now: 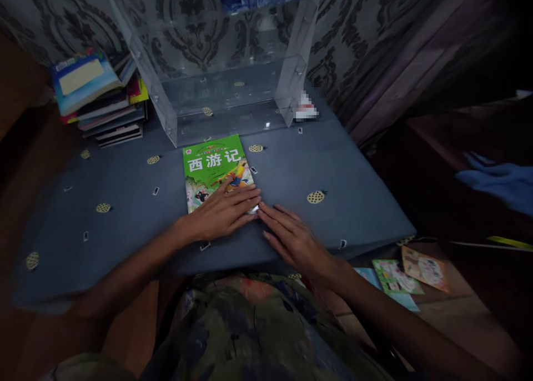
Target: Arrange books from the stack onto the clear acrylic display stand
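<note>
A green picture book (pixel 214 161) with large white Chinese characters lies face up on the blue-grey tablecloth (pixel 283 170). My left hand (pixel 229 206) rests flat across the lower part of its cover, fingers stretched to the right. At the book's lower right corner is my right hand (pixel 289 231), its fingers extended and the tips touching or almost touching the corner. Part of the cover picture is hidden under my left hand. Neither hand is gripping anything.
Behind the book stands a clear acrylic rack (pixel 225 100). A stack of books (pixel 106 100) sits at the back left, and a small white item (pixel 305 108) at the rack's right. Several booklets (pixel 397 277) lie below the table's right edge. A blue cloth (pixel 499 184) is farther right.
</note>
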Tool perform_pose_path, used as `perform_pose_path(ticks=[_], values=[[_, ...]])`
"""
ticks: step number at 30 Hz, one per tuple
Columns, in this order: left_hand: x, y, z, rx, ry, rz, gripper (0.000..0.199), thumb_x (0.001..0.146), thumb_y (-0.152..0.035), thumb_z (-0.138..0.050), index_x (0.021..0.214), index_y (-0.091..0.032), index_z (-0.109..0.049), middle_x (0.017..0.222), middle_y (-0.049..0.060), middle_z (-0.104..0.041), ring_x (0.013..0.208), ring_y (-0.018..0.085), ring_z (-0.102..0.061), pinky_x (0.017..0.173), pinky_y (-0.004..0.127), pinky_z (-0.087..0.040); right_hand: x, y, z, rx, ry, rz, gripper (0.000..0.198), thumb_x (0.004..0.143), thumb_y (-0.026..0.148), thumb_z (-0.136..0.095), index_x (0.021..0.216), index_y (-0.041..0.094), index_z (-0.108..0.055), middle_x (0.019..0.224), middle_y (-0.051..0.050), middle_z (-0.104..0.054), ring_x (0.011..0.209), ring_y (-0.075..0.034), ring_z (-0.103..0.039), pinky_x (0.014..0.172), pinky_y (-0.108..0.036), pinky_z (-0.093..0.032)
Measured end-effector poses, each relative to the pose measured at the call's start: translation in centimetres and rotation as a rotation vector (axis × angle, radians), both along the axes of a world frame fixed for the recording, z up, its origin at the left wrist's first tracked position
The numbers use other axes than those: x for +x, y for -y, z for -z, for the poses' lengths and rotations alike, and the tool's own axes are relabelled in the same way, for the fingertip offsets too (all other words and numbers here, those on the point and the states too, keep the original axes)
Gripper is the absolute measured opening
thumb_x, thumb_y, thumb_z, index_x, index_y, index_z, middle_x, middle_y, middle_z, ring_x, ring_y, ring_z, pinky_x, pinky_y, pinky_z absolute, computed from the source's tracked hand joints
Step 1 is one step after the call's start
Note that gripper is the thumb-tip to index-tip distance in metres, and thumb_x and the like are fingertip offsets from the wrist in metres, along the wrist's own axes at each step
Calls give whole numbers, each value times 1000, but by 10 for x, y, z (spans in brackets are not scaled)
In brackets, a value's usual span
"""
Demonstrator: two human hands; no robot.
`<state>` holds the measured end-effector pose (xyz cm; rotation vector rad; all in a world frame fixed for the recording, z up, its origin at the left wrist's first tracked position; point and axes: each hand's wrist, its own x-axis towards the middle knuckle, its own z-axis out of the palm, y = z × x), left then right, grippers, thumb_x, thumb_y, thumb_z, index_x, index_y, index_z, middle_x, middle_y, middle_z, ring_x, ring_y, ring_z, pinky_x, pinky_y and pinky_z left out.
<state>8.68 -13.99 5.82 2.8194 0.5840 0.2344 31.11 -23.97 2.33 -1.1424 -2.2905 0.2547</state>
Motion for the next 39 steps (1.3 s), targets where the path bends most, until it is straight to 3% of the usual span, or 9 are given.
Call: perform_pose_path(ticks=[6, 11, 15, 25, 32, 39], values=[[0, 11, 3, 25, -21, -11, 45, 108, -38, -34, 145, -18, -50, 154, 11, -51, 148, 22, -41, 128, 55, -10, -1, 7, 2, 11, 9, 19, 50, 103, 18, -45, 152, 18, -44, 144, -16, -60, 132, -25, -59, 112, -50, -50], [0, 23, 3, 62, -34, 8, 46, 107, -38, -39, 147, -16, -47, 154, 13, -50, 147, 22, -42, 128, 54, -13, -2, 16, 8, 108, -54, 45, 45, 100, 13, -49, 145, 16, -53, 139, -17, -65, 127, -24, -63, 108, -46, -55], [2, 33, 5, 121, -48, -15, 46, 107, -36, -39, 147, -14, -46, 153, 14, -51, 146, 22, -43, 128, 54, -14, -2, 18, 9, 89, -65, 51, 42, 100, 14, -49, 140, 20, -58, 138, -15, -66, 123, -25, -66, 106, -49, -56], [12, 80, 15, 226, -194, -240, 53, 103, -21, -38, 156, -11, -35, 164, 16, -32, 155, 27, -24, 126, 57, -19, -4, 20, 6, 70, -119, 42, 42, 98, 13, -50, 137, 23, -60, 135, -14, -68, 124, -27, -65, 107, -52, -54], [12, 97, 21, 199, -164, -366, 64, 105, -41, -38, 156, -3, -30, 162, 21, -32, 155, 32, -20, 124, 60, -24, -12, 17, -1, 78, -91, 0, 60, 97, 10, -51, 154, 21, -40, 138, -14, -65, 134, -27, -58, 112, -53, -50], [1, 102, 21, 197, -124, -476, 68, 104, -51, -38, 155, -6, -32, 161, 22, -33, 156, 31, -18, 126, 60, -14, -15, 14, 1, 89, -81, 2, 58, 97, 11, -50, 153, 24, -43, 137, -12, -66, 131, -26, -61, 112, -54, -49]])
